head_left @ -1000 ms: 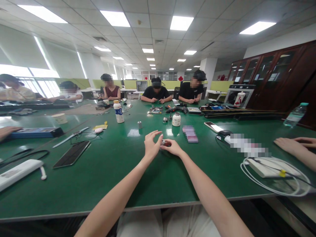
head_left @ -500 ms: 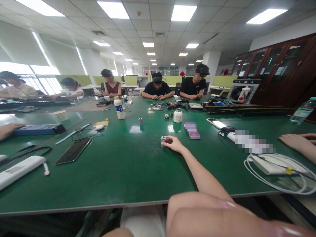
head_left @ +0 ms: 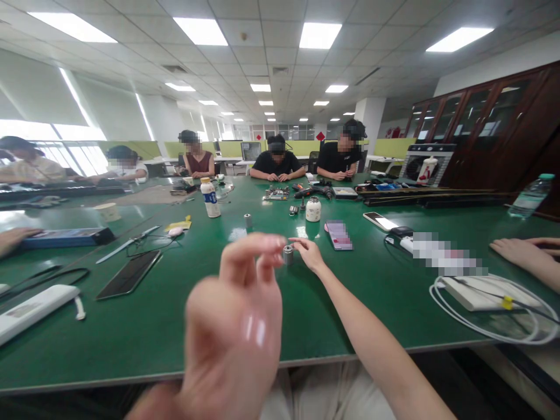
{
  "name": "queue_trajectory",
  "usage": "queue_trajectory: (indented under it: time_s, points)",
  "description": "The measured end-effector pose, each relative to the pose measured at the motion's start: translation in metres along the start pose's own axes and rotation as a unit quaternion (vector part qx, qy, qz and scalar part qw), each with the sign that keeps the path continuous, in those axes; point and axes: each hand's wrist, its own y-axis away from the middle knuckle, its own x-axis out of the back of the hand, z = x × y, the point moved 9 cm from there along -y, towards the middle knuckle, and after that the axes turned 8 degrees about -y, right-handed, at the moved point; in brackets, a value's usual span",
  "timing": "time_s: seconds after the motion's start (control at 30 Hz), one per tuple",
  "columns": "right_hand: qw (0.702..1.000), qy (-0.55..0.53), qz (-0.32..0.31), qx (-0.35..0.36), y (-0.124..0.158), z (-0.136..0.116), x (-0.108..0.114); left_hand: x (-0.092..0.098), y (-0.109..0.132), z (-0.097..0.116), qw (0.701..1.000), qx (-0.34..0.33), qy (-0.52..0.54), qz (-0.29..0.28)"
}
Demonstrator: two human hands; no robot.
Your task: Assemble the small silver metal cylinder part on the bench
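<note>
A small silvery metal cylinder [head_left: 287, 255] stands upright on the green table, dark detail showing on its top. At its right side is my right hand [head_left: 310, 255], the fingers stretched out at its upper edge; whether they touch it I cannot tell. My left hand [head_left: 238, 315] looms large and somewhat blurred in front of the camera. Its fingers are loosely bent and apart from the thumb, with nothing visible in them. The left fingertips overlap the cylinder's upper left in the view. A second similar cylinder [head_left: 248, 220] stands farther back to the left.
A white jar [head_left: 313, 210], a labelled bottle [head_left: 210, 198] and a phone [head_left: 339, 234] stand or lie beyond my hands. A dark tablet-like device [head_left: 129, 275] lies left. Coiled white cable [head_left: 437, 300] and a power strip are at right. Co-workers sit around the table.
My left hand has risen from the lower right to in front of the cylinder. My right fingers, earlier around the cylinder, have loosened to its upper right side. The view has tilted slightly.
</note>
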Motion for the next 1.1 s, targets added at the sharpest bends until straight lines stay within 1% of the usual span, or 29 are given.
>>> queue_trajectory:
  time_s: [0.03, 0.07, 0.1, 0.13, 0.2, 0.27, 0.3, 0.33, 0.4, 0.43, 0.47, 0.57, 0.7, 0.77, 0.83, 0.93, 1.03, 1.1]
  points:
    - [1.000, 0.020, 0.007, 0.008, 0.001, -0.004, 0.001, -0.004, -0.014, -0.016, 1.000, -0.007, 0.016, 0.019]
    - [0.999, 0.045, 0.012, 0.014, 0.003, -0.008, 0.002, -0.003, -0.026, -0.037, 0.998, -0.022, -0.003, 0.056]
    - [0.997, 0.073, 0.015, 0.019, 0.004, -0.011, 0.002, -0.003, -0.036, -0.063, 0.995, -0.030, -0.042, 0.079]
    - [0.994, 0.102, 0.015, 0.024, 0.006, -0.014, 0.001, -0.002, -0.043, -0.095, 0.992, -0.021, -0.091, 0.090]
    - [0.988, 0.150, 0.015, 0.029, 0.008, -0.019, -0.001, 0.001, -0.045, -0.159, 0.978, 0.008, -0.186, 0.093]
    - [0.984, 0.173, 0.017, 0.036, 0.008, -0.022, -0.002, 0.003, -0.035, -0.219, 0.965, 0.058, -0.252, 0.045]
    - [0.984, 0.174, 0.019, 0.043, 0.007, -0.024, -0.002, 0.006, -0.027, -0.243, 0.959, 0.084, -0.271, 0.022]
    - [0.984, 0.169, 0.023, 0.050, 0.005, -0.025, -0.001, 0.006, -0.019, -0.261, 0.951, 0.101, -0.291, -0.015]
    - [0.985, 0.154, 0.046, 0.064, 0.003, -0.026, 0.007, 0.002, -0.006, -0.285, 0.935, 0.115, -0.320, -0.099]
    - [0.984, 0.153, 0.065, 0.064, 0.002, -0.025, 0.013, 0.003, -0.001, -0.293, 0.926, 0.125, -0.334, -0.122]
    - [0.982, 0.160, 0.083, 0.060, 0.002, -0.022, 0.020, 0.005, 0.001, -0.299, 0.918, 0.140, -0.347, -0.132]
    - [0.971, 0.222, 0.086, 0.020, 0.003, -0.010, 0.034, 0.006, 0.001, -0.307, 0.900, 0.156, -0.371, -0.170]
    - [0.948, 0.314, 0.030, -0.048, 0.008, 0.009, 0.035, -0.001, 0.001, -0.306, 0.884, 0.145, -0.380, -0.231]
    - [0.942, 0.331, 0.008, -0.057, 0.010, 0.012, 0.032, -0.006, 0.004, -0.304, 0.878, 0.141, -0.375, -0.262]
    - [0.940, 0.336, 0.000, -0.053, 0.010, 0.012, 0.030, -0.010, 0.007, -0.302, 0.872, 0.134, -0.374, -0.286]
    - [0.943, 0.330, 0.000, -0.047, 0.011, 0.011, 0.029, -0.011, 0.009, -0.300, 0.868, 0.137, -0.376, -0.296]
    - [0.949, 0.314, 0.016, -0.041, 0.010, 0.008, 0.031, -0.007, 0.009, -0.306, 0.865, 0.171, -0.371, -0.293]
    - [0.958, 0.284, 0.033, -0.020, 0.008, 0.000, 0.031, -0.006, 0.010, -0.312, 0.861, 0.194, -0.367, -0.293]
